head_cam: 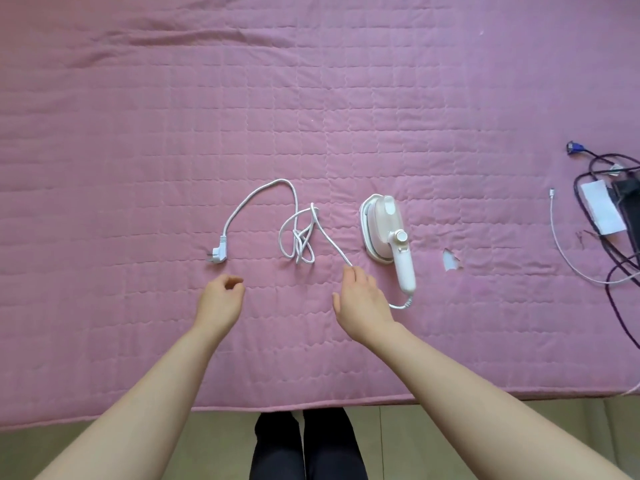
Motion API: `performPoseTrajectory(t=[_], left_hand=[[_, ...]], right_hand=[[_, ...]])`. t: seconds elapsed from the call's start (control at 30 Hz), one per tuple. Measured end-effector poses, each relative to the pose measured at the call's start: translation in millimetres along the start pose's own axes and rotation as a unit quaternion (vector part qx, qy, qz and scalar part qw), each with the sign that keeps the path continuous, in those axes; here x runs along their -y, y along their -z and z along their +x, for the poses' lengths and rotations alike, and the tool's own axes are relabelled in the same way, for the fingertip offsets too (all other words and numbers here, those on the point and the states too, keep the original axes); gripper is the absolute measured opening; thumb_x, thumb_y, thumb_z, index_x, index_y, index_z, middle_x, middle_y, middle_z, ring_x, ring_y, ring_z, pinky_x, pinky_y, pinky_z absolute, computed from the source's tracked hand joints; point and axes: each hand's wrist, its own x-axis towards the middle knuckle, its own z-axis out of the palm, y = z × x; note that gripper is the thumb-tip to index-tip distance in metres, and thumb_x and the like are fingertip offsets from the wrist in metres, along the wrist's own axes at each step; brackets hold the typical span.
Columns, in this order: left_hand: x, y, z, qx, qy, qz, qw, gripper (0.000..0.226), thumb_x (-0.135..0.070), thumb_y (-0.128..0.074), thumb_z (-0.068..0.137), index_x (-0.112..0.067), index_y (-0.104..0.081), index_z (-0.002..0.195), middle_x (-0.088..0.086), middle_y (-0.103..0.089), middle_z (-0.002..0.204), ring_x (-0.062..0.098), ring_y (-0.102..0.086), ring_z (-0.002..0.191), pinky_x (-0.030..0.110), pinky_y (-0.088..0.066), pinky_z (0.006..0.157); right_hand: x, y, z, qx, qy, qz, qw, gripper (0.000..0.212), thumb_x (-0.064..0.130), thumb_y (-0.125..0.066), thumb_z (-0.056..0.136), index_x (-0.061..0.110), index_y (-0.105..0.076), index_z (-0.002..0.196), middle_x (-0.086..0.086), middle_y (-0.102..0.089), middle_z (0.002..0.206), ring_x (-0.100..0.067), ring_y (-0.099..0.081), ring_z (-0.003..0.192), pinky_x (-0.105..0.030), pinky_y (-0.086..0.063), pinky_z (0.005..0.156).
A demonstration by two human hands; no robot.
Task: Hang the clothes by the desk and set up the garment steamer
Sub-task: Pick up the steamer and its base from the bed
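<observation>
A white handheld garment steamer (pixel 386 233) lay on its side on a pink quilted bedspread (pixel 138 133), nearer the front edge than the far one, its handle pointing toward the person. Its white power cord (pixel 298 233) trailed left in a loose tangle to an angled plug (pixel 217 251). The right hand (pixel 362 299) pinched the cord just left of the handle; the left hand (pixel 221 296) hovered loosely curled and empty near the plug. The small plastic steamer looked light and rigid, best gripped by the handle; the limp cord seemed likely to snag. Dark cables (pixel 620 244) sprawled at the right edge.
</observation>
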Motion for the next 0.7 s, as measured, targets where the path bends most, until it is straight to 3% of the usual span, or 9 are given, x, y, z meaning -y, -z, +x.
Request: performPoseTrajectory(t=[0.13, 0.23, 0.33, 0.5, 0.63, 0.7], left_hand=[[-4, -26, 34, 0.009, 0.021, -0.032, 0.999, 0.017, -0.015, -0.049, 0.089, -0.019, -0.066, 0.092, 0.006, -0.068, 0.101, 0.027, -0.062, 0.1, 0.041, -0.049, 0.094], [-12, -43, 62, 0.01, 0.016, -0.033, 0.999, 0.019, -0.016, -0.049, 0.089, -0.018, -0.067, 0.095, 0.006, -0.069, 0.105, 0.027, -0.062, 0.102, 0.042, -0.048, 0.096], [-27, -57, 92, 0.002, 0.007, -0.03, 1.0, 0.024, -0.016, -0.048, 0.089, -0.013, -0.067, 0.103, 0.005, -0.068, 0.105, 0.026, -0.059, 0.103, 0.037, -0.046, 0.095], [-53, -79, 139, 0.003, -0.002, -0.04, 0.999, 0.025, -0.021, -0.046, 0.088, -0.011, -0.067, 0.096, 0.012, -0.068, 0.1, 0.033, -0.06, 0.1, 0.04, -0.048, 0.09], [-72, -93, 167, 0.027, -0.008, -0.076, 0.997, 0.032, -0.027, -0.045, 0.082, -0.013, -0.065, 0.102, 0.011, -0.069, 0.105, 0.033, -0.062, 0.104, 0.044, -0.049, 0.094], [-82, -99, 176, 0.039, -0.009, -0.098, 0.994, 0.028, -0.03, -0.047, 0.082, -0.017, -0.065, 0.099, 0.005, -0.071, 0.102, 0.028, -0.064, 0.099, 0.043, -0.05, 0.094]], right_hand=[[-15, -16, 32, -0.003, -0.024, 0.008, 1.0, 0.061, 0.031, -0.046, 0.094, 0.002, -0.023, 0.143, -0.014, -0.033, 0.144, -0.034, -0.037, 0.126, -0.041, -0.036, 0.102], [-20, -25, 56, 0.022, -0.04, 0.044, 0.998, 0.066, 0.029, -0.044, 0.096, 0.001, -0.014, 0.147, -0.015, -0.027, 0.149, -0.035, -0.032, 0.132, -0.041, -0.03, 0.107], [-21, -33, 77, 0.02, -0.033, 0.114, 0.993, 0.058, 0.022, -0.041, 0.097, 0.003, -0.018, 0.146, -0.014, -0.031, 0.147, -0.035, -0.035, 0.13, -0.042, -0.031, 0.104], [-17, -48, 102, 0.014, -0.012, 0.173, 0.985, 0.055, 0.011, -0.034, 0.095, 0.01, -0.019, 0.148, -0.011, -0.039, 0.144, -0.032, -0.041, 0.127, -0.041, -0.037, 0.097], [-15, -58, 113, -0.011, -0.022, 0.154, 0.988, 0.038, 0.002, -0.032, 0.09, 0.008, -0.041, 0.127, -0.015, -0.05, 0.12, -0.038, -0.049, 0.109, -0.043, -0.039, 0.082], [-15, -61, 116, -0.031, -0.036, 0.159, 0.986, 0.028, 0.007, -0.034, 0.093, 0.007, -0.044, 0.119, -0.016, -0.048, 0.114, -0.039, -0.048, 0.104, -0.042, -0.035, 0.077]])
